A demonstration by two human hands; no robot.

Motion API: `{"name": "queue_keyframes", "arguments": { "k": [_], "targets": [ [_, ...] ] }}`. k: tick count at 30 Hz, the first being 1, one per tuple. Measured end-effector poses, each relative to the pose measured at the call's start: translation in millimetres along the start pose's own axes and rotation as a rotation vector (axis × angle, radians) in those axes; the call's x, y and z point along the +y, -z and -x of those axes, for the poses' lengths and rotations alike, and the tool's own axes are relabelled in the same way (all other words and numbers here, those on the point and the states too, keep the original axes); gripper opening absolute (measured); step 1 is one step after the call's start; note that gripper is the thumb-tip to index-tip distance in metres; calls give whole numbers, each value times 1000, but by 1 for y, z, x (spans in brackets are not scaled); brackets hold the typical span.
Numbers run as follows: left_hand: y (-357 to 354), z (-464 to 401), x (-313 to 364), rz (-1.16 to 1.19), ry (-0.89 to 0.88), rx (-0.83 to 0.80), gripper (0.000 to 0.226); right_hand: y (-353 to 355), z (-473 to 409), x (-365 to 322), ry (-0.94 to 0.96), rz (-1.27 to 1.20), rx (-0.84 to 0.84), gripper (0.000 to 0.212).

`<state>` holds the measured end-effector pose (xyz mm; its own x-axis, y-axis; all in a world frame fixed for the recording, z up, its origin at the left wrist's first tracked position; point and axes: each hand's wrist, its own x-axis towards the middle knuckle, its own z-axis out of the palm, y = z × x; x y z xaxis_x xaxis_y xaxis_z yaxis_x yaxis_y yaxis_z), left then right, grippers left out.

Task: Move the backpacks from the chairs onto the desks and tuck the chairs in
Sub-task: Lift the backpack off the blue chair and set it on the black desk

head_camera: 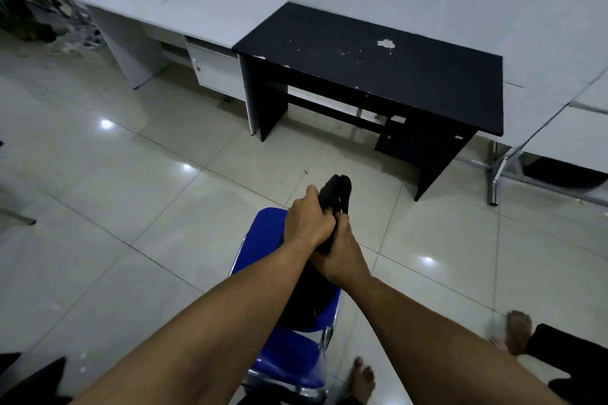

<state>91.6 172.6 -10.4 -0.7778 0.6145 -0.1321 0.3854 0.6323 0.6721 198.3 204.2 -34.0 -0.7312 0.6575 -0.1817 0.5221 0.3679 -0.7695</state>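
A black backpack (304, 299) rests on the seat of a blue chair (263, 237) with chrome legs, right below me. Both hands meet at its top. My left hand (307, 222) grips the black carry strap (335, 189), which sticks up past the fingers. My right hand (342, 256) is clamped on the same strap just beneath the left one. My arms hide much of the bag. Ahead stands a black desk (411, 82) with a worn, speckled top, and a white desk (164, 0) joins it on the left.
Glossy pale floor tiles (115, 194) separate the chair from the desks. A folding table with metal legs (500, 171) stands at the right. Clutter is piled in the far left corner (36, 20). Bare feet (362, 381) are beside the chair, and another person's foot (518, 332) is at right.
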Motion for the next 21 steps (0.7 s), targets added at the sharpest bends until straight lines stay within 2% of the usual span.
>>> {"name": "queue_keyframes", "arguments": {
  "k": [3, 6, 9, 11, 14, 18, 21],
  "targets": [
    [-16, 3, 26, 65, 53, 55, 23, 20, -5, 4, -28, 61, 67, 71],
    [-28, 1, 53, 25, 12, 161, 27, 42, -17, 11, -71, 79, 160, 47],
    [-36, -5, 69, -2, -45, 216, 29, 66, -29, 16, 6, 138, 233, 21],
    [-41, -9, 79, 98, -55, 214, 29, 83, -38, 20, 32, 147, 269, 10],
    [-49, -15, 93, 238, -86, 222, 23, 112, -51, 26, 43, 139, 284, 7],
    [-45, -23, 94, 211, -62, 367, 8, 140, -65, 31, 82, 153, 275, 20],
    [-41, -34, 85, 71, 13, 373, 37, 157, -77, 37, 127, 145, 246, 28]
  ]
}}
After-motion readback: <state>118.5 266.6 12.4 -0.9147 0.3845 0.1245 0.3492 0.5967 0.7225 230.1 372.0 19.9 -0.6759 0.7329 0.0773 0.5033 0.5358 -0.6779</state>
